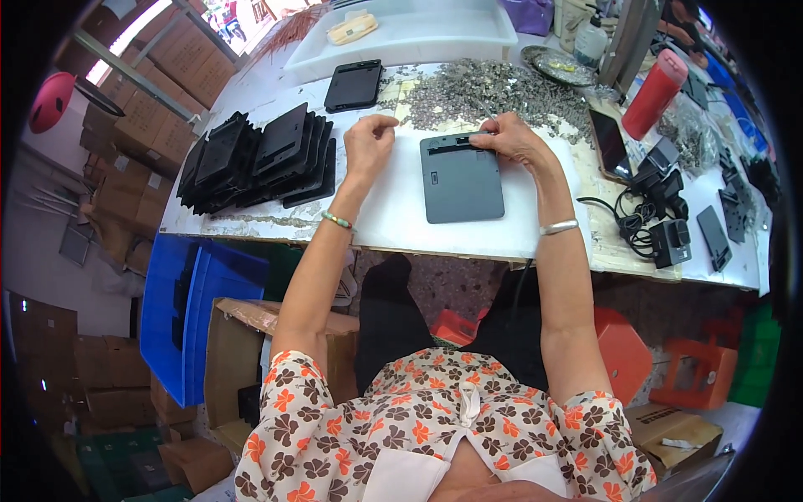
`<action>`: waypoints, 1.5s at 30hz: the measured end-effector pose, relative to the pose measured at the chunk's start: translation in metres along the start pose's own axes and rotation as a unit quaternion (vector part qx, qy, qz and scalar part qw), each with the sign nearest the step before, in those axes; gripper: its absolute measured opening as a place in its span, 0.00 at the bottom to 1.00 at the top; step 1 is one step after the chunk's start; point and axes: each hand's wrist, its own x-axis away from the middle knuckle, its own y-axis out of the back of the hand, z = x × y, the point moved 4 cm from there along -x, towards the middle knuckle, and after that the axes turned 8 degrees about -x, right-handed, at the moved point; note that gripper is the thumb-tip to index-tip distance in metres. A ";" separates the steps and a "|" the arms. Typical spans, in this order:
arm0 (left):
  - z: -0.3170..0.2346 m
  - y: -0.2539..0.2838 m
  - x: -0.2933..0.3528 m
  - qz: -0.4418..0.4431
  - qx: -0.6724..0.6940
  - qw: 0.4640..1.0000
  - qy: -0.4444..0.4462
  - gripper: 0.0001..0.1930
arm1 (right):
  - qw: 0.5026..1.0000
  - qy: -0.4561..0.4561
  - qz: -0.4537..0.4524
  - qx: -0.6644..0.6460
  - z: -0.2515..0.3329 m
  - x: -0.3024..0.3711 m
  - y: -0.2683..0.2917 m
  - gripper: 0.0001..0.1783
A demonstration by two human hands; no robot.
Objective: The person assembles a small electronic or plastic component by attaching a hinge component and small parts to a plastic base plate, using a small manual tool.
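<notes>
A flat dark grey plastic panel (464,186) lies on the white work surface before me, its slotted end facing away. My right hand (517,142) is at the panel's far right corner, thumb and fingers pinched there beside the slot. My left hand (369,149) is just left of the panel, apart from it. Its fingers are curled, with thumb and forefinger together; whether a small piece is between them cannot be made out. Beyond both hands spreads a heap of small metal parts (493,90).
Stacked black plastic panels (288,146) stand at the left, with a single black panel (354,85) farther back. A white tray (401,57) lies behind. At the right are a phone (611,144), a red bottle (655,94) and a cabled black device (671,243). A blue bin (194,309) sits below left.
</notes>
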 end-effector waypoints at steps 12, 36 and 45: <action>-0.012 -0.078 -0.049 0.130 -0.059 0.984 -0.106 0.07 | 0.995 0.003 -0.049 0.084 -0.010 -0.006 0.003 0.10; -0.004 -0.083 -0.049 0.063 -0.069 0.978 -0.185 0.04 | 0.965 0.115 -0.190 0.140 0.010 0.004 0.000 0.13; 0.002 -0.087 -0.050 0.049 -0.131 0.964 -0.228 0.05 | 0.900 0.184 -0.195 0.345 0.074 0.026 -0.011 0.12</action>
